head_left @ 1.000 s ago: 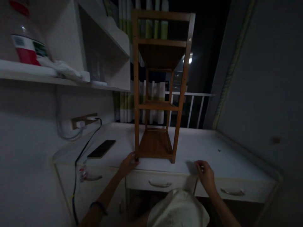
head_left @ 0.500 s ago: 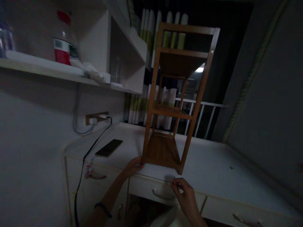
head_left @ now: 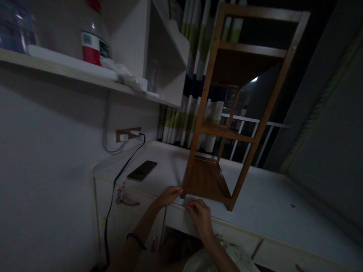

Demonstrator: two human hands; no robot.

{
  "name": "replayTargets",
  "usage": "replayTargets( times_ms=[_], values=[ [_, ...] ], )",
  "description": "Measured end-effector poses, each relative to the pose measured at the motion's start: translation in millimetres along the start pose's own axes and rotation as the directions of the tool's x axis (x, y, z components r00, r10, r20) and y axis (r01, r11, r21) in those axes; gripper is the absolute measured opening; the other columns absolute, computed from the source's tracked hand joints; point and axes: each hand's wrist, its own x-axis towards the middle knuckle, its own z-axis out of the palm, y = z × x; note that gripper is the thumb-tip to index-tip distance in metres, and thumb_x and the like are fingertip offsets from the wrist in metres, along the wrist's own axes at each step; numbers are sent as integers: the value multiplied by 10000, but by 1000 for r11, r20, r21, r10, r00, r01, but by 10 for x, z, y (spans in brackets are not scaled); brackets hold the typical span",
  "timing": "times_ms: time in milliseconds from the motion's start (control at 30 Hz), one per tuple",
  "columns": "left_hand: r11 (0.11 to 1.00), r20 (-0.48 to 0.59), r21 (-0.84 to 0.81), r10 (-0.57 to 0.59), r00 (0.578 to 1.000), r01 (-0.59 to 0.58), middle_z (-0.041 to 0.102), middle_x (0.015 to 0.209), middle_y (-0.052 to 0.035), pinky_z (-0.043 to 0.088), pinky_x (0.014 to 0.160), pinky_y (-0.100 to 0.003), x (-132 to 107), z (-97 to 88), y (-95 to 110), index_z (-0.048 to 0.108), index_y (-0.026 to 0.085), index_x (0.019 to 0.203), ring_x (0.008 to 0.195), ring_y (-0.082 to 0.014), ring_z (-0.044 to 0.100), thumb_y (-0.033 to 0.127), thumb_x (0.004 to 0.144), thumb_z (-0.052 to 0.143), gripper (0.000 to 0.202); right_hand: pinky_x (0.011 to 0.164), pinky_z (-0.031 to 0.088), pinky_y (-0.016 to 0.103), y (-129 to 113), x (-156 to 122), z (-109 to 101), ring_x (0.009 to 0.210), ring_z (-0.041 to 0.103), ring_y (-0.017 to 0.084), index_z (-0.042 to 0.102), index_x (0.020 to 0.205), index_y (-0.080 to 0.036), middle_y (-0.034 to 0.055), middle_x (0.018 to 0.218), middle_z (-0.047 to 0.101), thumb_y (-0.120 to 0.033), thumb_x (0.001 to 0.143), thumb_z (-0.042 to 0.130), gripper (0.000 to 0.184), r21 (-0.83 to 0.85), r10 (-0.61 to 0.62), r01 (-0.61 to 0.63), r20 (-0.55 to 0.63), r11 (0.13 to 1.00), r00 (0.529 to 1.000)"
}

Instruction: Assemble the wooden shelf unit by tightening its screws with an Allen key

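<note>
A tall brown wooden shelf rack (head_left: 225, 132) with several tiers stands on the white desk. At the foot of its near left leg is my left hand (head_left: 169, 196), fingers closed with the tips against the wood. Just to the right and lower, my right hand (head_left: 200, 217) is held in a pinch over the desk's front edge, close to the rack's bottom rail. Whatever lies between its fingertips is too small and dark to name.
A phone (head_left: 142, 170) lies on the desk at left, beside a black cable (head_left: 124, 166) from the wall socket (head_left: 128, 135). A wall shelf (head_left: 65, 71) holds a red-capped bottle (head_left: 92, 45). One small dark piece (head_left: 293, 205) rests at right.
My right hand has moved left along the desk edge, nearer my left hand and the rack's left leg. My left hand stays at that leg. The view has shifted.
</note>
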Motion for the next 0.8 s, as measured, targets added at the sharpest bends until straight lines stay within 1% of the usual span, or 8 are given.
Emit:
replayTargets(
  times_ms=[133,267,367,467,633,800],
  values=[
    [1000,-23,11,-4,1000,4,525,609,7,376,648,-231,3,13,-26,559,123,632,633,-119,463,520,733,447,424,626,437,247,67,69,172,695,567,150,630,690,-195,25,718,619,-245,756,557,110,13,-1,2,-52,1000,999],
    [1000,-57,12,-28,998,28,489,552,21,357,583,-217,21,9,-43,552,120,586,572,-104,430,523,715,469,430,650,446,266,121,80,275,711,577,161,647,737,-201,40,750,635,-306,775,532,160,19,-6,8,-73,1000,997],
    [999,-68,-2,-46,997,46,532,577,14,371,612,-223,33,-16,-53,596,115,636,601,-116,457,521,722,458,437,679,448,278,159,81,299,743,577,165,653,795,-199,52,791,641,-300,792,509,176,4,-5,6,-80,1000,997],
    [998,-71,-22,-57,996,56,572,617,7,383,654,-233,35,-32,-57,625,113,681,641,-129,484,523,738,433,457,697,451,279,190,69,316,771,574,161,649,838,-202,53,827,639,-269,810,482,182,-14,-29,28,-74,1000,997],
    [997,-82,-49,-59,995,55,579,611,7,384,637,-230,32,-31,-67,623,113,637,628,-128,484,520,716,468,443,726,457,284,212,22,388,787,571,154,642,868,-202,56,849,633,-232,826,450,199,-34,-64,62,-63,997,996],
    [994,-87,-84,-69,994,62,600,624,-2,393,670,-240,36,-40,-100,631,114,665,648,-134,502,520,695,492,430,731,456,298,210,14,424,801,563,160,637,891,-207,57,857,629,-213,828,432,215,-44,-72,68,-74,997,995]
  ],
)
